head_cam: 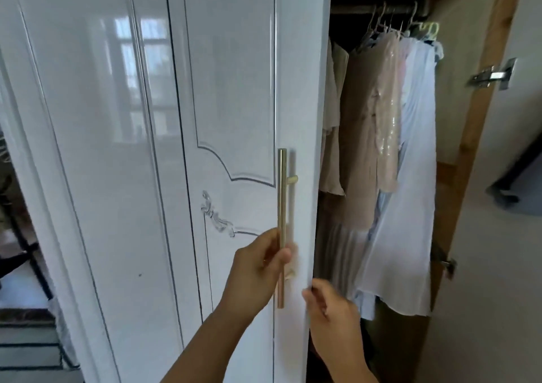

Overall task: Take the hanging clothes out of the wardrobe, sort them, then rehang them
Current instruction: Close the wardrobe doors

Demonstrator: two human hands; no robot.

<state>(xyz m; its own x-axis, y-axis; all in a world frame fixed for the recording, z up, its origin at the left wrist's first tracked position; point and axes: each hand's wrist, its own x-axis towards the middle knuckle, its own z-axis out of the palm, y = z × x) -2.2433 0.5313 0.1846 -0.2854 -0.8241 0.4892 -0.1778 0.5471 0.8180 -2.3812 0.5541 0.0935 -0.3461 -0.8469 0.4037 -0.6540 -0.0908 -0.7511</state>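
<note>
A glossy white wardrobe door [234, 89] fills the middle of the head view, with a long brass bar handle [282, 206] near its right edge. My left hand [258, 268] grips the lower part of that handle. My right hand [328, 306] holds the door's right edge, fingers curled round it. Past the edge the wardrobe stands open: several garments hang on hangers from a dark rail [381, 9]. Among them are a beige dress [360, 136], a pale sequinned top [387, 112] and a long white sheer garment [410, 206].
The other wardrobe door [481, 112], wood on its inner side with metal hinges [495, 75], is swung open at the right. A second white panel [88, 148] lies left of the door I hold. Dark furniture shows at far left and pale floor at right.
</note>
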